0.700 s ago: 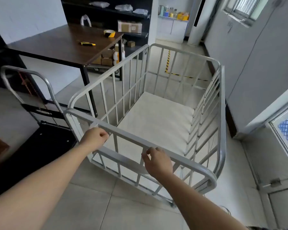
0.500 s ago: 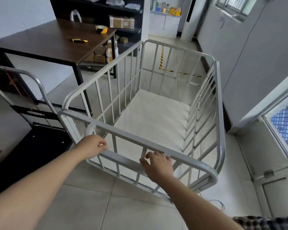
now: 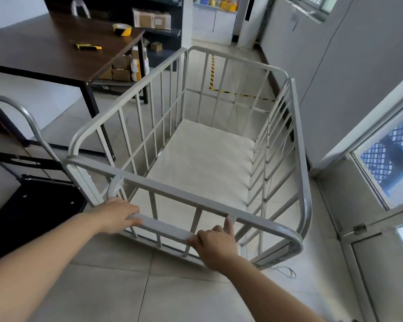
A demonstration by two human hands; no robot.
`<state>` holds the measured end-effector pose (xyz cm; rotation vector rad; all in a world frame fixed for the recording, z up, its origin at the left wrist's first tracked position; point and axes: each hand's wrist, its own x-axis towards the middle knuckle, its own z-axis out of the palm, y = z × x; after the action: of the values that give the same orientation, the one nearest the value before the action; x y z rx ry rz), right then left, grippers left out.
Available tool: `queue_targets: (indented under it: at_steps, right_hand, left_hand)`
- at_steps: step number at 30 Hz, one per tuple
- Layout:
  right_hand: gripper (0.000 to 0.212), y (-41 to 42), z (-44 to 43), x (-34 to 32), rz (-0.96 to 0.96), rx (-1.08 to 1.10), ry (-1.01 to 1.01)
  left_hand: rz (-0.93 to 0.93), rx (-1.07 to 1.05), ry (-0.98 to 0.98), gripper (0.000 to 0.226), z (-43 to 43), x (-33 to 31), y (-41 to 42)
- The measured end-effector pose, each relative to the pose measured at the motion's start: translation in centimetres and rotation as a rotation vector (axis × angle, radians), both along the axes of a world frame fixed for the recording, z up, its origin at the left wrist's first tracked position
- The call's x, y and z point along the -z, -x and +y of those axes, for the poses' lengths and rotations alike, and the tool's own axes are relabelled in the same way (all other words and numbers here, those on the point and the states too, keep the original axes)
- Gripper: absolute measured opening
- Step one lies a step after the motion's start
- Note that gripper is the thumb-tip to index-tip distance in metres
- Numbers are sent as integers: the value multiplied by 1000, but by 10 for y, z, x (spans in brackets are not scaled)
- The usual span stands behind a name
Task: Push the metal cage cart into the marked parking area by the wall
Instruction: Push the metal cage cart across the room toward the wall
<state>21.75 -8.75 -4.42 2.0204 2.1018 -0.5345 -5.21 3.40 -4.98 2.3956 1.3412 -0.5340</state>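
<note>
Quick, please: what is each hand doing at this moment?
Left hand: closed on the cart handle bar, near its left end.
Right hand: closed on the same bar, at its right end.

pale square floor tiles [image 3: 116, 287] fill the lower frame. in the upper left stands a dark wooden table [image 3: 44, 52] on black legs, carrying a roll of yellow-black tape [image 3: 122, 29] and a yellow-handled knife [image 3: 88, 46]. behind it, black shelving [image 3: 158, 31] holds cardboard boxes [image 3: 151, 19]. at the left edge sits a black platform trolley [image 3: 28, 201] with a curved metal handle. a grey wall [image 3: 349, 66] runs down the right side, a high window [image 3: 307, 3] at upper right and a lower window [image 3: 389, 154] letting in daylight. yellow-black floor tape [image 3: 211, 73] marks the floor at upper centre. white cabinets [image 3: 213, 22] stand at top centre.
</note>
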Motion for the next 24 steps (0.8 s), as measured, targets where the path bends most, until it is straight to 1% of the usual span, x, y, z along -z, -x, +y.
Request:
queue_targets:
  at_steps: [1, 3, 6, 12, 17, 21, 24]
  right_hand:
    - [75, 0, 0, 2, -7, -13, -13]
    - [74, -1, 0, 6, -9, -29, -40]
    - [84, -2, 3, 11, -1, -37, -53]
    - [92, -5, 18, 12, 43, -32, -82]
    - [85, -8, 34, 11, 54, -48, -91]
    - [87, -14, 51, 11, 53, -61, -102]
    - [83, -19, 64, 12, 53, -66, -104]
  left_hand:
    - [13, 23, -16, 36, 0, 2, 1]
    - [46, 63, -53, 38, 1, 5, 0]
    - [69, 101, -102, 36, 1, 4, -5]
    - [53, 89, -94, 33, 14, 3, -9]
    - [10, 82, -85, 32, 30, 6, -11]
    - [10, 91, -114, 33, 45, 7, -17]
    - [11, 99, -123, 33, 58, 6, -22]
